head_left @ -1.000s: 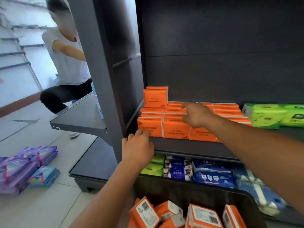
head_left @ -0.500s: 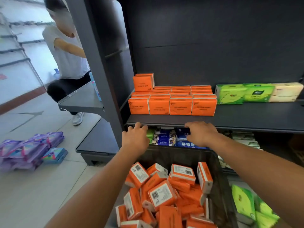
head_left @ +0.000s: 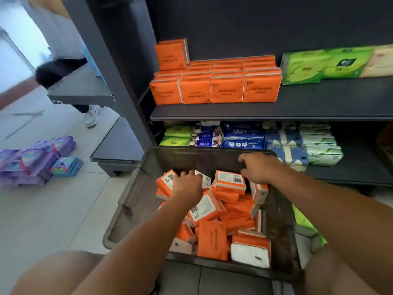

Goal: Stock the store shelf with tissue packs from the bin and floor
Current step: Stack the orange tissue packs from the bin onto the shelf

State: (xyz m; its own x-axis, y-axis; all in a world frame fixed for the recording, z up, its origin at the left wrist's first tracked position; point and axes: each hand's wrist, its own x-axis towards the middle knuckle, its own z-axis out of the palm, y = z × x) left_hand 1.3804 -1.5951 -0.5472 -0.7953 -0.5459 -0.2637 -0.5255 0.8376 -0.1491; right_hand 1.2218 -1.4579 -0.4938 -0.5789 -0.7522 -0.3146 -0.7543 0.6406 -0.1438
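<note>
**Q:** Which step is shown?
**A:** Pick-up from the bin point(head_left: 127, 201). Both hands are over the loose orange tissue packs point(head_left: 212, 237) heaped inside it. The shelf point(head_left: 255, 112) carries a shelved row point(head_left: 214, 90) of the same packs towards its left end.
**Q:** And the fingers?
**A:** The left hand point(head_left: 187, 185) lies on packs near the bin's far-left corner, fingers curled under; whether they grip cannot be told. The right hand point(head_left: 258, 168) hovers at the far rim, fingers loosely parted, just above a barcode-up pack point(head_left: 230, 180). The next move probably calls for closing on a pack and lifting it to the shelf.
</note>
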